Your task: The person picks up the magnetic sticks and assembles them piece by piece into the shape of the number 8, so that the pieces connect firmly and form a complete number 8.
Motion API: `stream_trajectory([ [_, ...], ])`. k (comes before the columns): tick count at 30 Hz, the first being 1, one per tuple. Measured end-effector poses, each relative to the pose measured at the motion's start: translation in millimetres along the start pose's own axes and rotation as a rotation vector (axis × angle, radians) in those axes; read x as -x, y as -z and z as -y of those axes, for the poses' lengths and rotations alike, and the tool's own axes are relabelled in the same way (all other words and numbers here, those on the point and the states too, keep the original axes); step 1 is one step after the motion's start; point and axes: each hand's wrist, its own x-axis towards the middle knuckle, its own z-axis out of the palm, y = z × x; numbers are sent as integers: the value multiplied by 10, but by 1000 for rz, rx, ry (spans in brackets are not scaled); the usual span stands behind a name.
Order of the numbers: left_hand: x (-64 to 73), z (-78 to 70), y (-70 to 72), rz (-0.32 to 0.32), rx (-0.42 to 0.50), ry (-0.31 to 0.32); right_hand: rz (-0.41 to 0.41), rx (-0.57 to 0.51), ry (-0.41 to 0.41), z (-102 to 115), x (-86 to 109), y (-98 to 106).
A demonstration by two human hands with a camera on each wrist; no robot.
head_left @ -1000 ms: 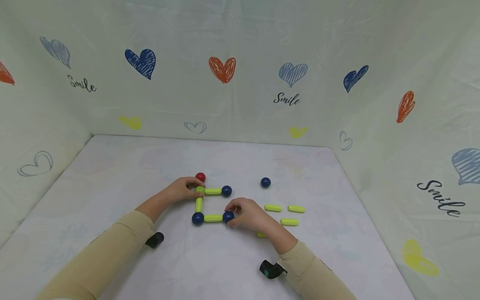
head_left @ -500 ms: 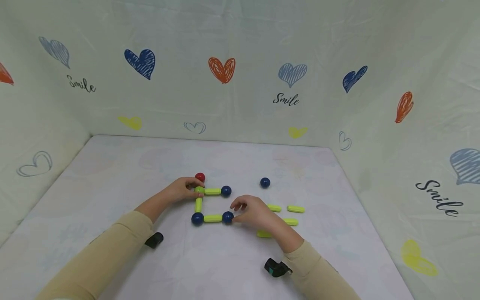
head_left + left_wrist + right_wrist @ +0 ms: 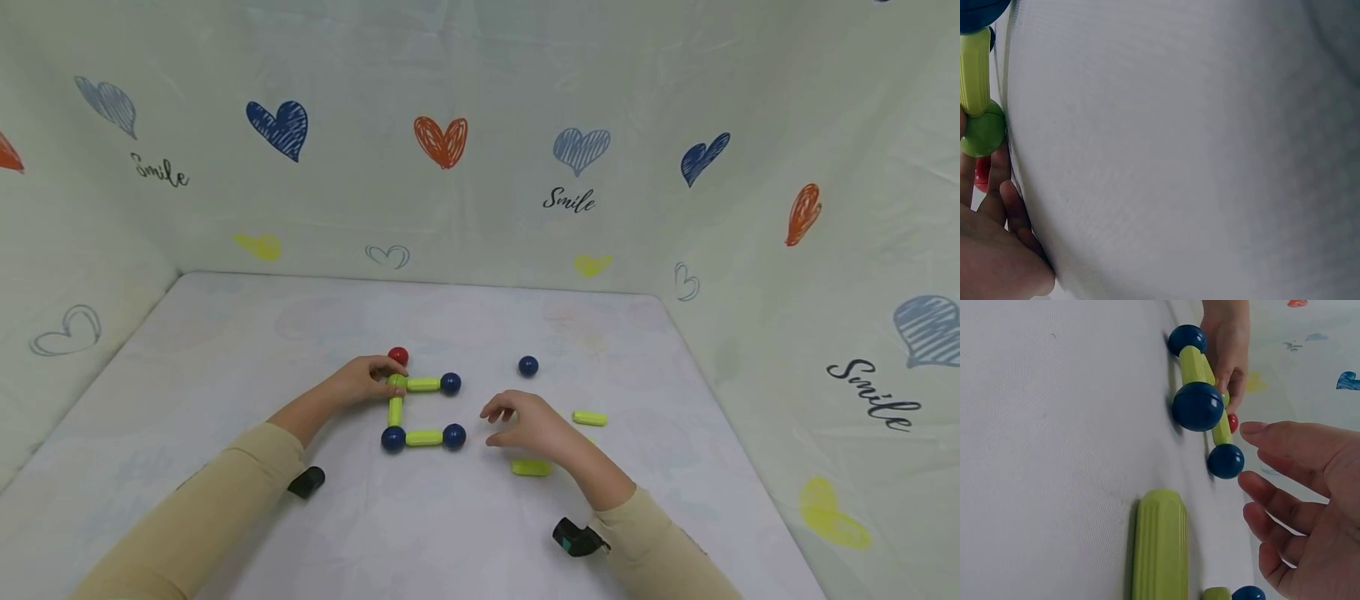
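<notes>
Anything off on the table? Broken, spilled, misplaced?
Nothing stands out: no visible breaks or spills. The joined sticks leave the right side open between two blue balls, but that looks like an unfilled gap, not damage. The loose ball and loose sticks simply lie apart.

the right hand [image 3: 1330,528], fingers slightly bent, hangs near a blue ball [image 3: 1226,461] and yellow-green rod [image 3: 1161,550].

Curtained booth [image 3: 495,67], rm type unclear: heart-print cloth [image 3: 360,187], 3 sides of tbl [image 3: 480,321].
</notes>
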Motion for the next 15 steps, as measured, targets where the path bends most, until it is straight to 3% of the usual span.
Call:
stream_trajectory([
  [15, -23, 18, -17, -8, -9, -1, 75, 64, -34, -117, 171, 126],
])
